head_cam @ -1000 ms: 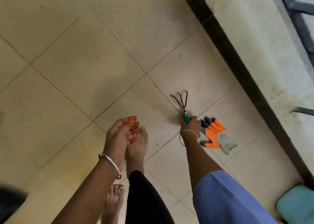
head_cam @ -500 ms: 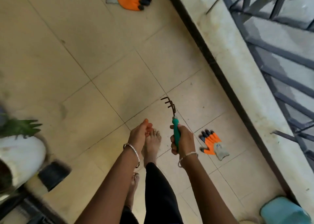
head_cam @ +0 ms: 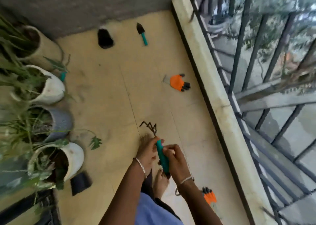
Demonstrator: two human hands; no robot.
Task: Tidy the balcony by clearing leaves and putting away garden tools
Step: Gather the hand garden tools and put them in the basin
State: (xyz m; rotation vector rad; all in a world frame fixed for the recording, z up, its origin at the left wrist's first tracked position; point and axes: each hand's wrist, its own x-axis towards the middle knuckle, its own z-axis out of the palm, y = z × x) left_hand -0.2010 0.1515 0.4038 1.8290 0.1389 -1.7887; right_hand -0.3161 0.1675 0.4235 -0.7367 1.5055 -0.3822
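Observation:
A small hand rake (head_cam: 160,149) with a teal handle and dark bent prongs is held up over the tiled floor. My right hand (head_cam: 174,161) grips the handle from the right. My left hand (head_cam: 146,150) touches the top of the handle from the left, blurred, so its grip is unclear. A trowel (head_cam: 142,32) with a teal handle lies far ahead near the wall. One orange glove (head_cam: 178,82) lies on the floor by the parapet; a second orange glove (head_cam: 209,196) lies behind my right wrist. Another teal-handled tool (head_cam: 63,75) pokes out beside the pots.
Several potted plants (head_cam: 51,88) line the left side. A black empty pot (head_cam: 105,38) lies near the far wall and a black square object (head_cam: 80,183) by the nearest pot. The parapet (head_cam: 215,95) with metal railing (head_cam: 253,81) runs along the right.
I have stood up and the view has lifted to show the whole balcony. The rake rose off the floor in my right hand, and my left hand came up to its handle.

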